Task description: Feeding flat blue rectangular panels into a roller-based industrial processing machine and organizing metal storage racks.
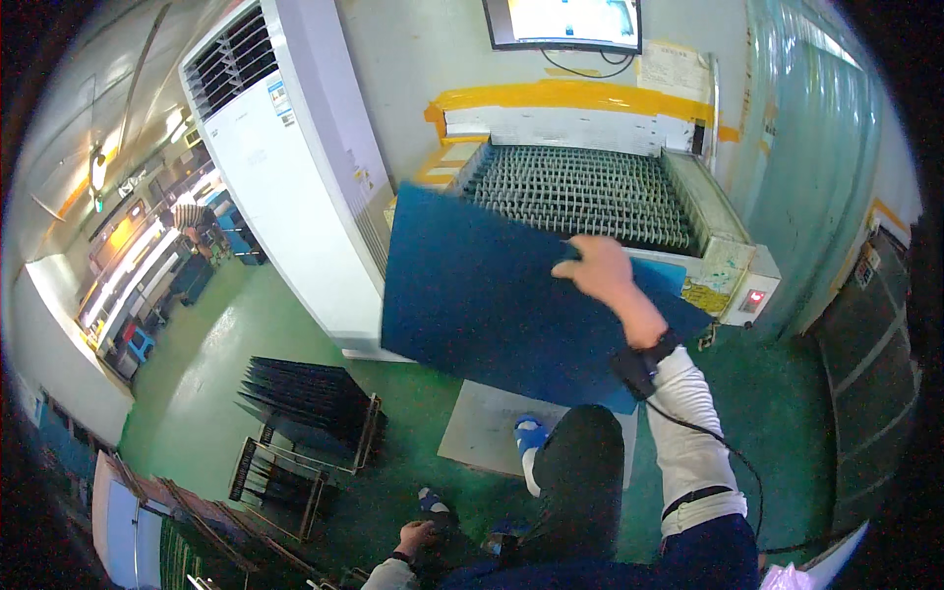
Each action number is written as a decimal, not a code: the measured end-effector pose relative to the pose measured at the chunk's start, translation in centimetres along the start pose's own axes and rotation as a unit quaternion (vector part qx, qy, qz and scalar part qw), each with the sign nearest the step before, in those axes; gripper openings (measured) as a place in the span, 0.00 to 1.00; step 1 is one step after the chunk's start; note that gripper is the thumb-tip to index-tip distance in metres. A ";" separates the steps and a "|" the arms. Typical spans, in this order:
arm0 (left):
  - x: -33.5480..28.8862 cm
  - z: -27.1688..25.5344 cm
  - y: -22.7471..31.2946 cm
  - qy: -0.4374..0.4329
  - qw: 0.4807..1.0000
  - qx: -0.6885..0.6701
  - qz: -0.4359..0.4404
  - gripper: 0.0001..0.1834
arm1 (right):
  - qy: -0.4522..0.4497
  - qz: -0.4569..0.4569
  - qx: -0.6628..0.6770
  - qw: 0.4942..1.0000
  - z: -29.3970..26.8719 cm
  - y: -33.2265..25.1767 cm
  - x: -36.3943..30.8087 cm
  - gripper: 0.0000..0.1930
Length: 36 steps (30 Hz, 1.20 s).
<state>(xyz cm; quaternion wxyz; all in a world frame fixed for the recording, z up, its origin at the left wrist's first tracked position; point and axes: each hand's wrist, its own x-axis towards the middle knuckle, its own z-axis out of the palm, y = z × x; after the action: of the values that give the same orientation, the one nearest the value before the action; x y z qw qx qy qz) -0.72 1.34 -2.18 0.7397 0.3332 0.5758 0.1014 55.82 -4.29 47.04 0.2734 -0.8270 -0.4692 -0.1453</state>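
Note:
A large flat dark blue panel (482,295) hangs tilted in front of me, its upper edge pinched by my right hand (602,270). The fingers bend over that edge, and the thumb side faces left. Just behind the panel is a roller conveyor (590,187) with rows of grey-green rollers; the panel covers part of its front. Low in the picture, by my leg, my left hand (416,538) is curled closed, with nothing visible in it. To its upper left, a metal rack (369,433) holds several dark panels (305,398) standing on edge.
A tall white air conditioner (265,167) stands left of the conveyor. A control box (755,295) with a lit red switch is at the conveyor's right corner. A cable (728,442) runs from my right wrist. Dark framed panels (865,364) lean at right. Another person (192,226) bends far left.

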 end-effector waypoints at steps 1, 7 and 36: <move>0.4 0.1 -0.3 -0.004 1.000 0.010 0.008 0.12 | 0.039 0.014 -0.011 0.999 -1.1 1.0 0.6 0.26; 2.6 -1.4 -2.3 -0.046 0.998 -0.045 0.025 0.14 | 0.153 0.201 0.514 0.820 -3.5 9.3 3.0 0.17; -1.8 1.2 0.9 0.014 0.995 0.093 0.018 0.19 | 0.191 0.382 0.781 0.455 15.2 17.5 9.1 0.04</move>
<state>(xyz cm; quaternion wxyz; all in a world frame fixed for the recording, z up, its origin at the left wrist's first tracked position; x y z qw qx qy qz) 0.02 0.64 -0.09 0.6955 0.4097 0.5866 0.0655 75.23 3.82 33.78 0.9157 -0.3143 0.0407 0.2470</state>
